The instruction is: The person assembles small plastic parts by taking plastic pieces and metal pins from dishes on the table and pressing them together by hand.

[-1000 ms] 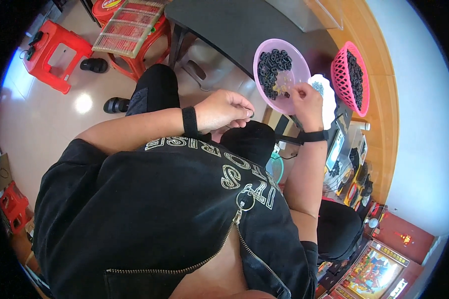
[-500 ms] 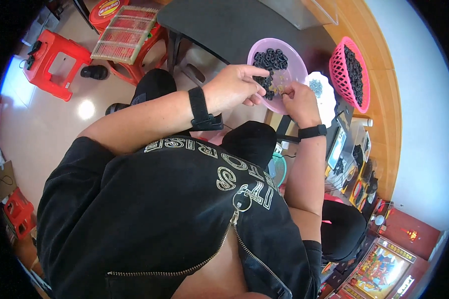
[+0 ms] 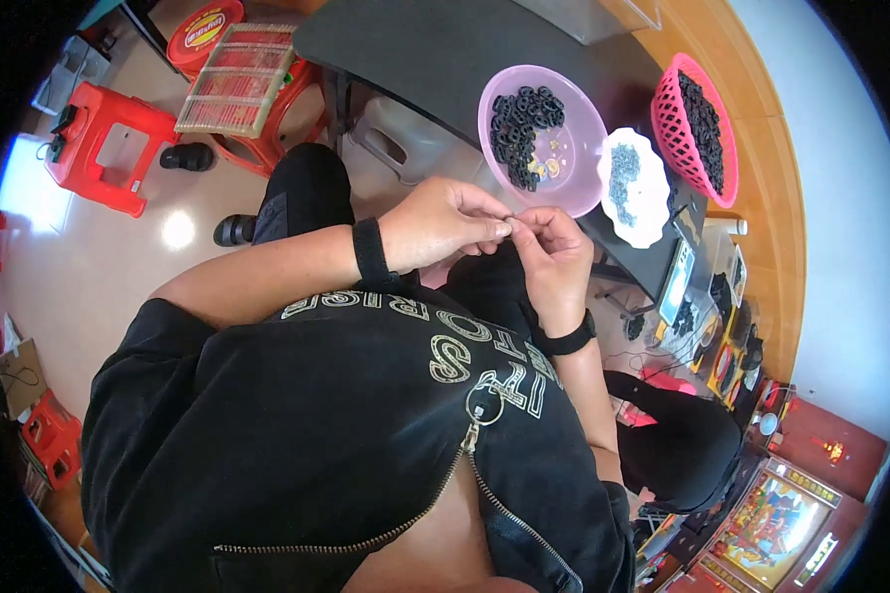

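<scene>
Thumb and fingers of my left hand [image 3: 431,227] are pinched, and their tips meet the pinched tips of my right hand [image 3: 558,265] in front of my chest. Whatever lies between the fingertips is too small to make out. Just beyond my hands, at the table's edge, a pinkish-purple basin [image 3: 585,128] contains many black ring-shaped parts [image 3: 526,119] and a few small yellowish pieces [image 3: 552,166]. To its right, a white scalloped plate [image 3: 647,203] bears a heap of tiny silvery pieces [image 3: 624,170].
A pink lattice basket [image 3: 669,117] full of black parts [image 3: 704,133] stands at the right of the dark table [image 3: 415,49]. Red stools [image 3: 109,148] and a grey stool [image 3: 391,138] are on the left. At lower right is a person in black [image 3: 677,450].
Both hands have drawn back from the basin toward my body. My right hand has left the basin's inside, and the two hands' fingertips have come together.
</scene>
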Action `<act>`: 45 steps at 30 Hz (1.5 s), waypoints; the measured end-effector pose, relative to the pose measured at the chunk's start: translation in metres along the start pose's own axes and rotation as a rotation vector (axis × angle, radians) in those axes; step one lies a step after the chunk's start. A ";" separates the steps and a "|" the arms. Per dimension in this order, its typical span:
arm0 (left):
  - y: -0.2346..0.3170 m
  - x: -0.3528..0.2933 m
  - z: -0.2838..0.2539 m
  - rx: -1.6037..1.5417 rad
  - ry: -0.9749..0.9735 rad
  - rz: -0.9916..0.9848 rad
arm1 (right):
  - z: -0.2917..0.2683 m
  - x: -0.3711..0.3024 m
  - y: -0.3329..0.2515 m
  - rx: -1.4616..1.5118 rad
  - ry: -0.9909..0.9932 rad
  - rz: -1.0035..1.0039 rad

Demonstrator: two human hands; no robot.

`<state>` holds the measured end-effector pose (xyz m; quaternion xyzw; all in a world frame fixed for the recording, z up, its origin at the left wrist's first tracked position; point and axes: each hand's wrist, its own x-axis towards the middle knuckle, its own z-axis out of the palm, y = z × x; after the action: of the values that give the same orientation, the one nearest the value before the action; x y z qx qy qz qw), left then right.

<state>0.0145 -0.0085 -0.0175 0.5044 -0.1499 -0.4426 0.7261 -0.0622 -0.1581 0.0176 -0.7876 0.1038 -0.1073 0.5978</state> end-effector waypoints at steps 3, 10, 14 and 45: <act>-0.003 -0.003 0.001 -0.040 -0.044 -0.015 | -0.003 -0.006 0.000 0.051 -0.063 0.085; -0.005 -0.008 -0.001 -0.016 -0.065 0.007 | -0.012 -0.001 -0.007 -0.050 -0.137 0.072; -0.003 -0.015 0.001 0.008 -0.031 -0.008 | -0.046 0.050 -0.010 -0.843 0.067 -0.202; 0.010 -0.017 0.000 0.002 -0.006 -0.056 | -0.040 -0.004 0.002 0.016 -0.062 0.060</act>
<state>0.0102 0.0057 -0.0049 0.5077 -0.1381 -0.4639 0.7127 -0.0777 -0.1942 0.0262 -0.7824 0.1081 -0.0655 0.6098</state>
